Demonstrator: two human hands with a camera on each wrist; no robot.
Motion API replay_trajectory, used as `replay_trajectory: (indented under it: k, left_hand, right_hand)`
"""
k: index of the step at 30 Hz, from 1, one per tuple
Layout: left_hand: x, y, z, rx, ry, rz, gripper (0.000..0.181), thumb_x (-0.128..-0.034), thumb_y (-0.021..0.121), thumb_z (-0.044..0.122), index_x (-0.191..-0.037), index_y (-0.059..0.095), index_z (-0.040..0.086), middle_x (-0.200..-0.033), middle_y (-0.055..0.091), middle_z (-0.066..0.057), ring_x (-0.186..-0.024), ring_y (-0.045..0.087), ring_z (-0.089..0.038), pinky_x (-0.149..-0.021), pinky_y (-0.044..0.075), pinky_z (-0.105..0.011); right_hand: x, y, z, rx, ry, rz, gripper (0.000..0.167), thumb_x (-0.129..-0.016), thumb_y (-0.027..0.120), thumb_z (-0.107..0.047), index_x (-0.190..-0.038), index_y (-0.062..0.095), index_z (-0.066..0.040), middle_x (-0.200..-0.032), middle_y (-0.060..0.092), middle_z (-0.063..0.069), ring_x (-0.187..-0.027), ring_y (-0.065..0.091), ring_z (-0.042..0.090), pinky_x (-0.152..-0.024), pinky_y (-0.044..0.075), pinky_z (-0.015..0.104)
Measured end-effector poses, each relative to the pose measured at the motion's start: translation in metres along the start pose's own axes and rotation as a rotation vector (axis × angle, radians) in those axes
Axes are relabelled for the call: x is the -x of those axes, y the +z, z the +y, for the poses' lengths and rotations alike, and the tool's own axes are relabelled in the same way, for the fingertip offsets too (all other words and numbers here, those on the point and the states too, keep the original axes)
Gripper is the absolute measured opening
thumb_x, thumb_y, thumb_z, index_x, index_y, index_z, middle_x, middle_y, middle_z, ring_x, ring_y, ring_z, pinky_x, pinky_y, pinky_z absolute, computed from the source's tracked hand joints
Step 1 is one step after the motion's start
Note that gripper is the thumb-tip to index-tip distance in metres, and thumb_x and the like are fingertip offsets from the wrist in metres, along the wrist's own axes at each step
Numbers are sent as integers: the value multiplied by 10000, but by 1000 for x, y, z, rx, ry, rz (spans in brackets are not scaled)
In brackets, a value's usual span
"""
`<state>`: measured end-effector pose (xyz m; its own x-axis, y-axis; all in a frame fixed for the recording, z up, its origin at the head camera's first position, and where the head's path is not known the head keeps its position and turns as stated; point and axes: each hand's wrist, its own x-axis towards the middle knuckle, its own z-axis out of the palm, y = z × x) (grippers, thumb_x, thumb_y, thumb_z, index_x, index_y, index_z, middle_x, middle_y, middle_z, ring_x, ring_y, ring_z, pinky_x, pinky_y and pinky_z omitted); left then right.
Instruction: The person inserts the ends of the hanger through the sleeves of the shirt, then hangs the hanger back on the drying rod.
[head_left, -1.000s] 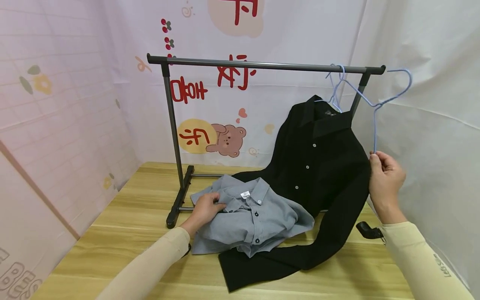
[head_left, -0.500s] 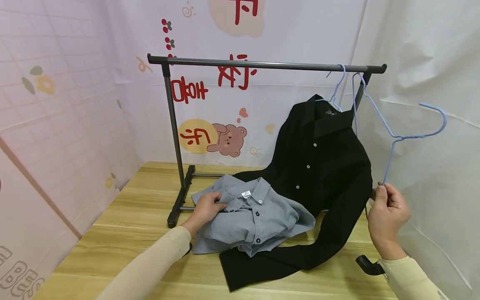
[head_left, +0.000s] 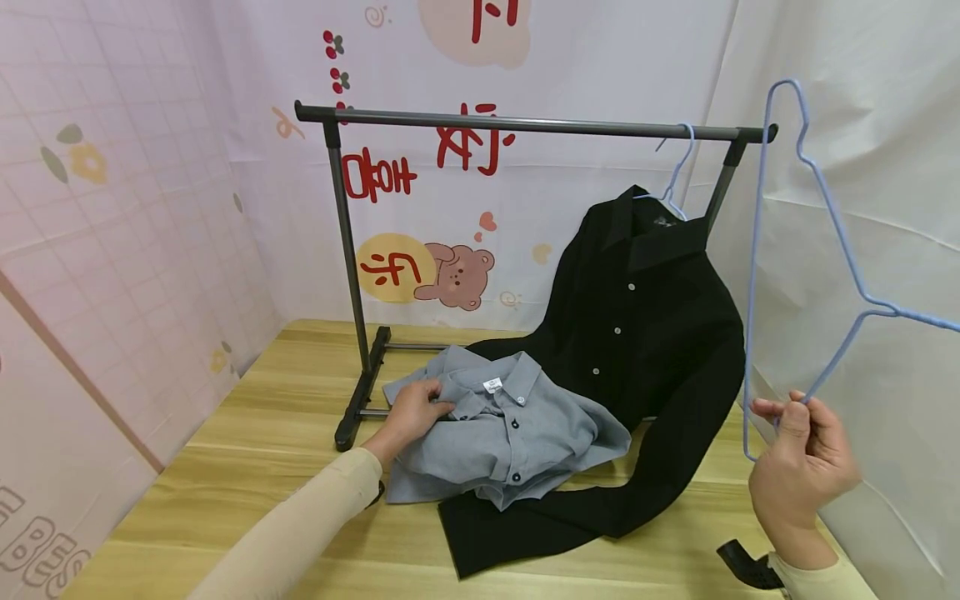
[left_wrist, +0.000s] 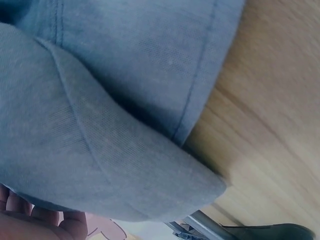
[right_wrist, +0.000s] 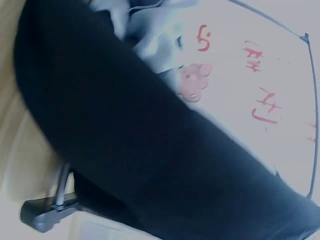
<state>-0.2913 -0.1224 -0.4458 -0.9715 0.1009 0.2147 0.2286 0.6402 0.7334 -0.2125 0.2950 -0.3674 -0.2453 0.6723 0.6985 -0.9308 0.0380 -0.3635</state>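
Note:
A grey button-up shirt [head_left: 480, 457] lies rumpled on the wooden table, collar and white label facing up. My left hand [head_left: 414, 417] grips it by the collar's left side; in the left wrist view some fingers [left_wrist: 45, 215] curl at the fabric's edge. Off to the right, my right hand [head_left: 806, 475] pinches a light blue wire hanger [head_left: 896, 310] by its lower part. That hanger is held in the air, tilted, its hook running out of the picture at the right. The right hand itself does not show in the right wrist view, where a black sleeve [right_wrist: 125, 115] fills the middle.
A dark metal clothes rack [head_left: 525, 125] stands on the table [head_left: 247, 467]. From its right end hangs a black shirt [head_left: 667, 308] on another blue hanger [head_left: 667, 197]. One black sleeve trails forward over the table, partly beneath the grey shirt. White curtains stand behind and beside.
The right hand has carried the blue hanger away from the rack, rightward, downward and nearer, turning it as it comes. My left hand stays on the grey shirt.

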Motion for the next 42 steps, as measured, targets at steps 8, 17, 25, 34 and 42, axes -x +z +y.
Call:
replay_trajectory:
  k: [8, 17, 25, 34, 42]
  left_hand:
    - [-1, -1, -2, 25, -22, -2, 451, -878, 758, 103, -649, 370, 111, -594, 244, 19, -545, 273, -141, -582, 278, -288]
    - [-2, -4, 2, 87, -44, -39, 241, -952, 690, 220, -779, 563, 110, -664, 458, 3, -615, 429, -149, -622, 355, -304]
    - [-14, -13, 7, 271, -114, -69, 253, -1027, 566, 302, -1120, 674, 94, -1046, 650, -63, -969, 590, -213, -857, 447, -404]
    - [-28, -44, 2, 452, -115, -34, 350, -1027, 571, 273, -1286, 643, 49, -1255, 632, -111, -1152, 561, -243, -1022, 408, -442]
    - [-32, -61, 0, 482, -26, -97, 360, -1031, 562, 288, -1275, 641, 35, -1201, 647, -112, -1088, 580, -195, -972, 439, -387]
  right_hand:
    - [10, 8, -7, -118, 63, -100, 160, -872, 556, 223, -944, 512, 359, -732, 675, 213, -638, 702, 233, -743, 566, 278]
    - [29, -1, 2, 281, 76, -455, 112, -896, 523, 227, -965, 594, 278, -756, 700, 94, -721, 696, 73, -733, 520, 147]
    - [40, -16, 29, 549, -17, -801, 225, -805, 631, 251, -943, 713, 94, -756, 650, 128, -693, 657, -9, -640, 486, 87]
    - [39, -25, 40, 662, -121, -936, 254, -760, 688, 226, -935, 716, 44, -748, 636, 35, -620, 603, 2, -549, 449, 110]
    - [36, -28, 44, 710, -148, -873, 225, -766, 699, 209, -918, 723, 46, -718, 635, 35, -593, 593, -5, -525, 440, 108]
